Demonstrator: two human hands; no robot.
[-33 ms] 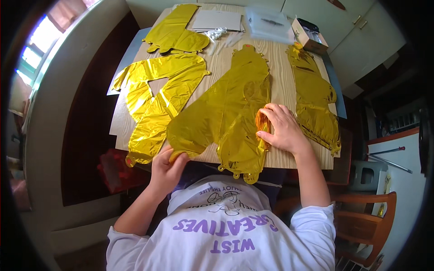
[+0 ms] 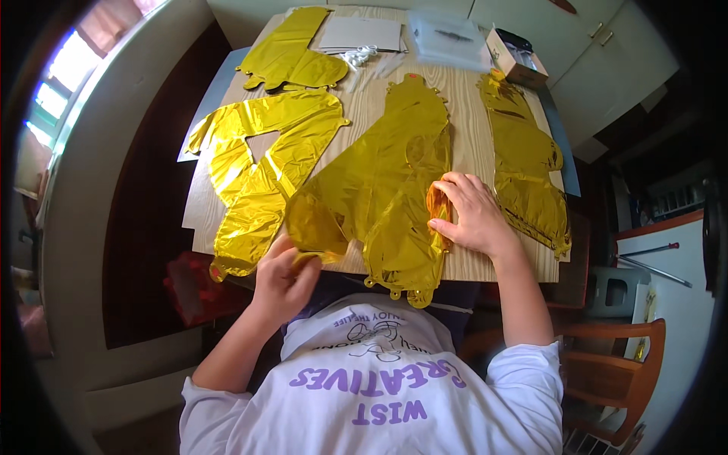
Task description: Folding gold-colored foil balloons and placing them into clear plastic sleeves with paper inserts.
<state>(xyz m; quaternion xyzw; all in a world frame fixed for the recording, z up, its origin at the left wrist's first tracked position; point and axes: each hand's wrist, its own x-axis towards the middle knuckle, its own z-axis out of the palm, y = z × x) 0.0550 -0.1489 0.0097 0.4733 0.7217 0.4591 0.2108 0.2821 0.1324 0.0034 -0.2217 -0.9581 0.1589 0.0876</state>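
A flat gold foil balloon (image 2: 341, 182) lies across the middle of the table, with small tabs along its ends. At its near left corner, my left hand (image 2: 284, 279) is closed in a pinch on the foil edge, which curls up and looks smeared by motion. My right hand (image 2: 472, 216) grips a bunched, orange-tinted fold on the balloon's right side, thumb and fingers bent around it. Left of it, a crinkled foil balloon (image 2: 280, 163) with a triangular hole lies flat. Another, wavy-edged foil balloon (image 2: 523, 163) lies to the right.
A further gold foil balloon (image 2: 292, 53) lies at the far left. Along the back are white sheets (image 2: 362, 34), a white cord bundle (image 2: 358, 56), clear plastic packaging (image 2: 449, 42) and a small open box (image 2: 517, 59). A wooden chair (image 2: 607, 368) stands at the lower right.
The pinched left corner of the middle balloon has shifted slightly right and curled inward with my left hand. My right hand stays in place on the fold.
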